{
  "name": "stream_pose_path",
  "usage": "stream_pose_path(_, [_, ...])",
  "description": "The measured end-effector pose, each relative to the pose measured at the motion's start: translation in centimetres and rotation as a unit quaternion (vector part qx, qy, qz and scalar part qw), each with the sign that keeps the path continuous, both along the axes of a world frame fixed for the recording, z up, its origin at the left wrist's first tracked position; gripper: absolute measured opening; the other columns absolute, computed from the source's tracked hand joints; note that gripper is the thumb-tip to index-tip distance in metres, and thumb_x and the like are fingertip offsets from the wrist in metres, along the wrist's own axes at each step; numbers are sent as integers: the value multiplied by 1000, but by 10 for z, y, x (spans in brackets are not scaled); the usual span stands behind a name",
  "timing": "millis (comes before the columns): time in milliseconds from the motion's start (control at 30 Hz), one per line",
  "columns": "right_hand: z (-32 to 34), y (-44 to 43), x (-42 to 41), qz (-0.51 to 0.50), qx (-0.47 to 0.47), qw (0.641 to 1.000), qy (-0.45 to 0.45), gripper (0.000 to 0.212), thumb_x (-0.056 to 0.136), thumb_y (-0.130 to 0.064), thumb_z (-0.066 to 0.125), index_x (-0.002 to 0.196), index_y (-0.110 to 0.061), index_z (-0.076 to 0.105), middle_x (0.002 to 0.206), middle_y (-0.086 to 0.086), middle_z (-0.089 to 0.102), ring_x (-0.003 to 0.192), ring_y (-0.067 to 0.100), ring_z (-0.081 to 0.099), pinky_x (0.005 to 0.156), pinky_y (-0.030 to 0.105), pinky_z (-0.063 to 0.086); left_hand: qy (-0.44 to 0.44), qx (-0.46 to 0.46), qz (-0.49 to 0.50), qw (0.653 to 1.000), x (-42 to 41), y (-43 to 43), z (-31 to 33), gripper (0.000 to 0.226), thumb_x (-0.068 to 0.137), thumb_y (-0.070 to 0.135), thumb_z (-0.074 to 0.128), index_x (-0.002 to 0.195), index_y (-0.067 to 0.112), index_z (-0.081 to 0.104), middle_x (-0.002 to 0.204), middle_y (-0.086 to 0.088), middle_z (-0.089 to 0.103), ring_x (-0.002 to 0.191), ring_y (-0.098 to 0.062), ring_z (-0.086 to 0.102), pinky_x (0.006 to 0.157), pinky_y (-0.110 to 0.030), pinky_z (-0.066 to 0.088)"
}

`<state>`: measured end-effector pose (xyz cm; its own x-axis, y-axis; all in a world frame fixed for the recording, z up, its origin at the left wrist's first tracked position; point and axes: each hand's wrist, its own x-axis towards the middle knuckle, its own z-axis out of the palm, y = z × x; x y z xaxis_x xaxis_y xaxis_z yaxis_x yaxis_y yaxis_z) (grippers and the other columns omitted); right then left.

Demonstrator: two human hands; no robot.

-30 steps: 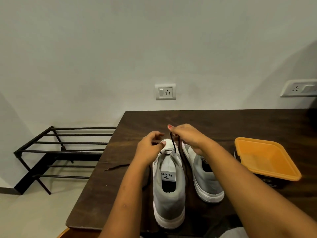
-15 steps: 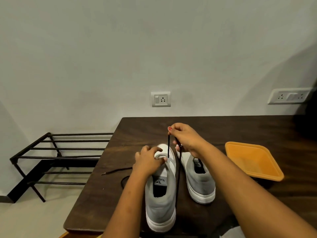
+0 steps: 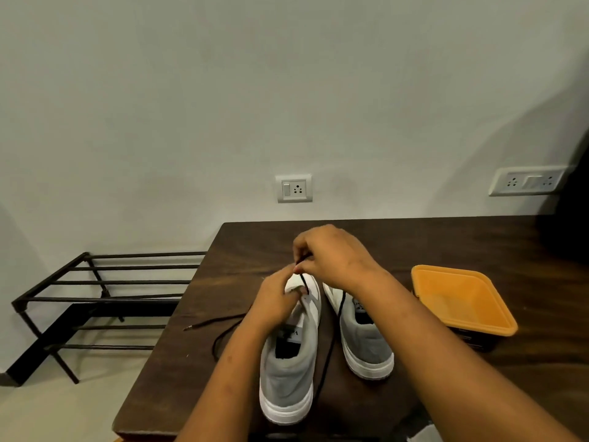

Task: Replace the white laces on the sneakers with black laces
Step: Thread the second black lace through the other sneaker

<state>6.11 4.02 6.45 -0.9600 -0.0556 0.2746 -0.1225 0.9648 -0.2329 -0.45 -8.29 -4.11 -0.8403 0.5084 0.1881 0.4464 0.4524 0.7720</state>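
Note:
Two grey sneakers with white soles stand heels toward me on the dark wooden table (image 3: 414, 244). My left hand (image 3: 275, 301) grips the toe end of the left sneaker (image 3: 288, 374). Just above that toe, my right hand (image 3: 328, 256) pinches a black lace (image 3: 328, 352), which runs down from the fingers into the shoe's front and trails back between the two shoes. The lace's other end lies on the table to the left, its tip near the edge. The right sneaker (image 3: 365, 342) stands untouched beside it.
An orange tray (image 3: 462, 301) sits on a dark box at the right of the table. A black metal rack (image 3: 102, 298) stands on the floor left of the table. Wall sockets (image 3: 294, 188) are behind.
My right hand has lifted the lace a little higher above the toe, and my left hand has slid forward over the front of the left sneaker.

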Motion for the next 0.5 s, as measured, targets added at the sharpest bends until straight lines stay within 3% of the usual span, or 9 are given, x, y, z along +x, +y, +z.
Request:
stream_pose_path(100, [-4,5,-4,23,-32,999,34,23,83,-12,62,98,-29,65,92,-7,65,84,14,62,70,31,51,-99,141,-63,983,12,5,27,12,94,9,54,99,11,65,93,-3,69,89,-10,64,84,-27,50])
stream_pose_path(200, [-11,16,-11,27,-112,992,51,27,84,-19,66,108,-30,63,91,-9,61,82,10,59,75,29,51,-151,209,-58,964,17,1,50,13,91,-2,53,82,6,59,72,-2,61,58,3,59,65,-13,46])
stream_pose_path(267, [-17,22,-14,41,-177,983,35,26,83,-25,70,108,-27,63,86,-12,58,79,7,57,77,28,50,-199,271,-44,941,17,-2,56,16,91,-1,53,79,9,55,65,0,55,51,1,53,63,-16,45])
stream_pose_path(300, [-22,24,-15,41,-173,984,18,26,84,-26,70,108,-26,63,88,-11,59,82,9,58,78,30,50,-229,303,-37,924,15,-4,57,18,92,1,52,77,11,53,65,0,53,54,-3,53,65,-20,47])
stream_pose_path(400, [-45,33,-19,-30,-47,998,-42,12,93,-27,57,102,-22,63,105,1,63,96,24,61,76,34,48,-281,391,-2,876,12,-5,63,21,92,4,52,73,13,50,60,0,50,52,-6,51,66,-31,51])
stream_pose_path(500, [-58,47,-18,-170,-31,982,-74,24,100,-26,40,109,-22,62,111,8,66,98,31,62,76,35,47,-287,491,65,820,3,-12,69,25,92,9,53,69,17,47,49,8,44,50,-5,44,72,-40,54])
